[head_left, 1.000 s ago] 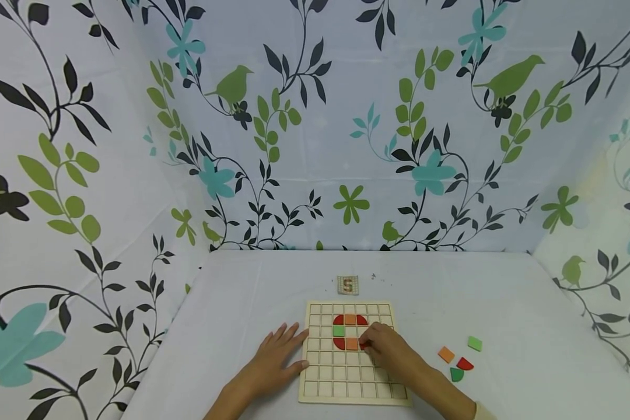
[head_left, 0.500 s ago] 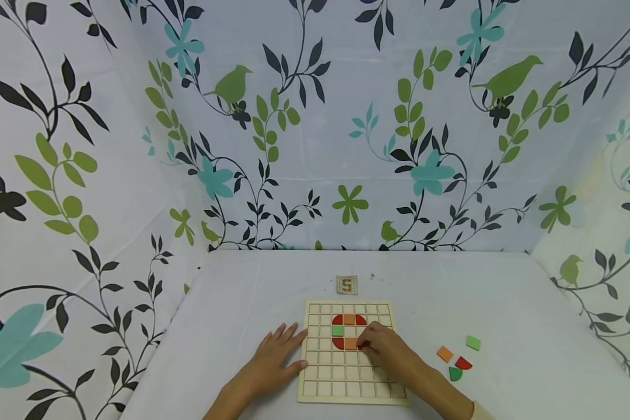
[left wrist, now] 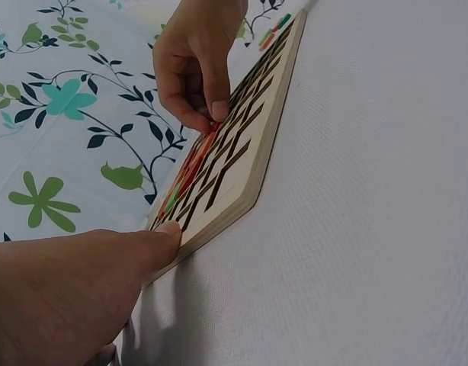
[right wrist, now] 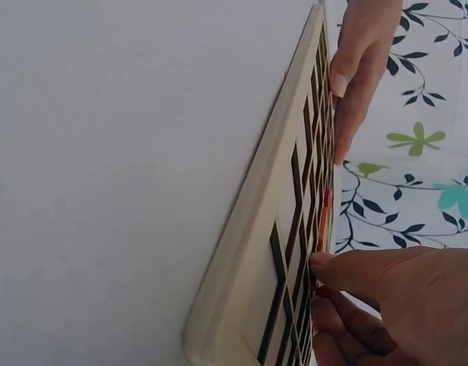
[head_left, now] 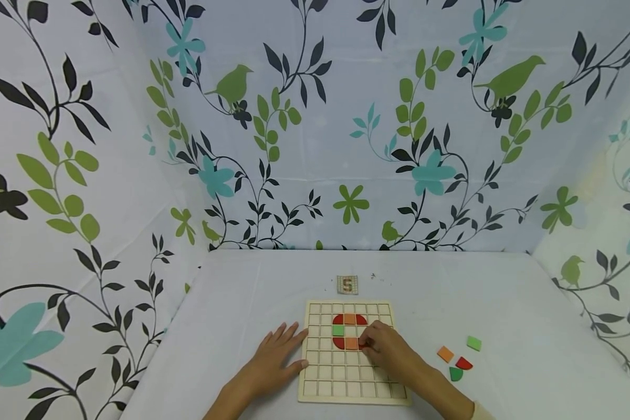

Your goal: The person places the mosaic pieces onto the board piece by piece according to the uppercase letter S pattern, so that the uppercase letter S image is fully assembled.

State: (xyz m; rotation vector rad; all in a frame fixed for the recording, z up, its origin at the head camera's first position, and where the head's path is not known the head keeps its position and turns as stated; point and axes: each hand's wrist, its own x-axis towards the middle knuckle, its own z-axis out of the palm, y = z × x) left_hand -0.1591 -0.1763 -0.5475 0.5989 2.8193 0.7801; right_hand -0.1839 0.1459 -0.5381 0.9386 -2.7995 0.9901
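Note:
A wooden grid board (head_left: 353, 389) lies on the white table. Near its far side, red quarter-round pieces (head_left: 338, 343), orange squares (head_left: 351, 343) and a green square (head_left: 338, 330) sit in cells, forming part of a ring. My right hand (head_left: 391, 350) is over the board's right half. Its thumb and fingers pinch a red piece (left wrist: 214, 127) at the ring's near right corner, mostly hidden by the fingers. On the board's left edge rests my left hand (head_left: 273, 364), fingers spread. In the left wrist view its thumb (left wrist: 169, 232) touches the board's rim.
Right of the board lie loose pieces: an orange square (head_left: 445, 353), a light green square (head_left: 474, 343), a red quarter-round (head_left: 464, 363) and a dark green one (head_left: 456, 374). Beyond the board is a small patterned card (head_left: 347, 284). A leaf-print cloth (head_left: 304, 157) hangs behind.

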